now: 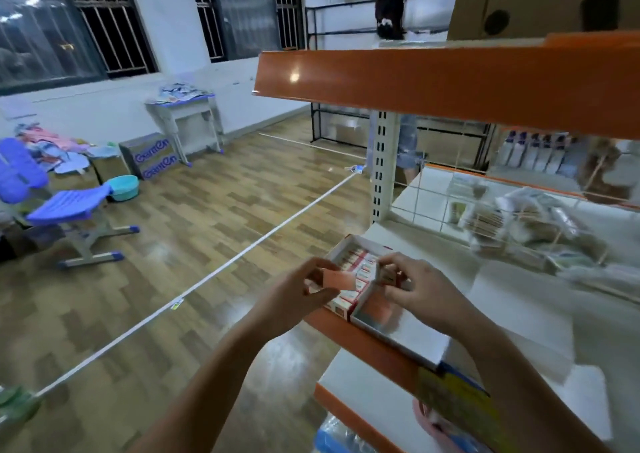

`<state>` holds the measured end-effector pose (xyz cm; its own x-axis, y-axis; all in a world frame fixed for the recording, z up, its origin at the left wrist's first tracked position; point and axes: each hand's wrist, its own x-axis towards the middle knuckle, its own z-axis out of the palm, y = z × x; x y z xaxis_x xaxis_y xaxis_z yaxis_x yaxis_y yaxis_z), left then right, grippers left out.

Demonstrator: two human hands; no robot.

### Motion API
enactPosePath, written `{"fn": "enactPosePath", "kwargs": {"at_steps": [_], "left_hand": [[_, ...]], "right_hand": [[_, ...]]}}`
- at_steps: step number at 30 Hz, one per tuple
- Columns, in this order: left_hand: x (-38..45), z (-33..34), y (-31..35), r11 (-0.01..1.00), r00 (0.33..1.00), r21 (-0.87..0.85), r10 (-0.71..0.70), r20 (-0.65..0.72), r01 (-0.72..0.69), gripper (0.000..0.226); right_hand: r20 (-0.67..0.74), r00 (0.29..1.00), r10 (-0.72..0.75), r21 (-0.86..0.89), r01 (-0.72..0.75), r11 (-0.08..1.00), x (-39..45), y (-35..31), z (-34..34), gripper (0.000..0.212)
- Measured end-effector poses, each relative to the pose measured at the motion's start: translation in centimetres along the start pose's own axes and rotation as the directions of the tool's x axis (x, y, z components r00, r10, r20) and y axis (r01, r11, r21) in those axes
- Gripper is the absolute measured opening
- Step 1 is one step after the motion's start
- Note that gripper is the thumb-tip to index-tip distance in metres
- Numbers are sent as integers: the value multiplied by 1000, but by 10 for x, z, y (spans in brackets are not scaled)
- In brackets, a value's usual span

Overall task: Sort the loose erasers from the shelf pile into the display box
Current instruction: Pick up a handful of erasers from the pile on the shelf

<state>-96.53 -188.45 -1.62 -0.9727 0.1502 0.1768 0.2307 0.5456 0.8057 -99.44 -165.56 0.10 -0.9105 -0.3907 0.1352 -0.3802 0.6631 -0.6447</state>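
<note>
Wood-look floor far left, white strip across it; purple chair and cardboard box by the wall. Orange-edged white shelf on the right.

Left hand at shelf's front edge, fingers curled, pinching one eraser in a pink-orange sleeve between thumb and fingertips. Held just above the near end of the display box, apparently not yet seated in a row.

Display box open, sitting at shelf's front corner, already mostly filled with packed rows of erasers. Red-and-white wrappers, blurred, count unreadable.

Right hand just right of the box, fingers bent around something small and reddish at the box's right wall. Probably another eraser or the box flap; too blurred to tell which.

Bags of stock piled further right behind a wire divider. Loose pile not clearly identifiable.

Handling guess: small, light, firm rubber block in a paper sleeve, not fragile. Sleeve likely slick and may slide off, so best pinched across the long sides, mid-length. Rows tight, so likely needs to go in end-first, then pressed flat.
</note>
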Motion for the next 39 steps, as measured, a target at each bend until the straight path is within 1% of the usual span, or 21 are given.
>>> {"fn": "enactPosePath", "kwargs": {"at_steps": [7,10,13,16,20,23,29,32,34,36,37,39], "left_hand": [[65,-5,-32,996,988,-63,71,137,-63,34],[94,-6,-48,994,978,-56,107,177,-98,34],[115,-10,-60,987,948,-76,154,278,-138,30],[131,-17,-68,976,915,-98,216,341,-194,29],[148,-20,-80,959,882,-67,279,380,-275,29],[155,-21,-85,937,838,-116,347,420,-330,29],[169,-27,-83,910,796,-201,415,439,-364,27],[176,-28,-79,899,776,-202,438,454,-389,28],[182,-28,-73,892,758,-188,450,472,-411,29],[187,-28,-63,878,732,-173,469,494,-446,29],[190,-26,-57,870,718,-170,480,504,-463,29],[192,-20,-44,848,676,-160,505,538,-506,28]], "right_hand": [[-45,994,104,-149,-109,983,75,13,17,37],[-91,981,170,-214,-186,959,94,18,25,37],[-164,960,227,-263,-264,928,104,22,37,31],[-212,947,242,-356,-305,883,109,26,50,29],[-225,950,215,-468,-299,832,111,28,61,26],[-278,937,213,-529,-334,780,110,28,64,24],[-372,880,295,-526,-462,714,112,21,73,32],[-387,870,306,-559,-485,672,110,19,75,25],[-360,874,326,-559,-482,675,108,17,74,23],[-350,869,351,-522,-492,697,102,12,69,26],[-375,856,355,-493,-509,706,97,10,65,27],[-468,809,356,-439,-562,701,80,6,55,28]]}}
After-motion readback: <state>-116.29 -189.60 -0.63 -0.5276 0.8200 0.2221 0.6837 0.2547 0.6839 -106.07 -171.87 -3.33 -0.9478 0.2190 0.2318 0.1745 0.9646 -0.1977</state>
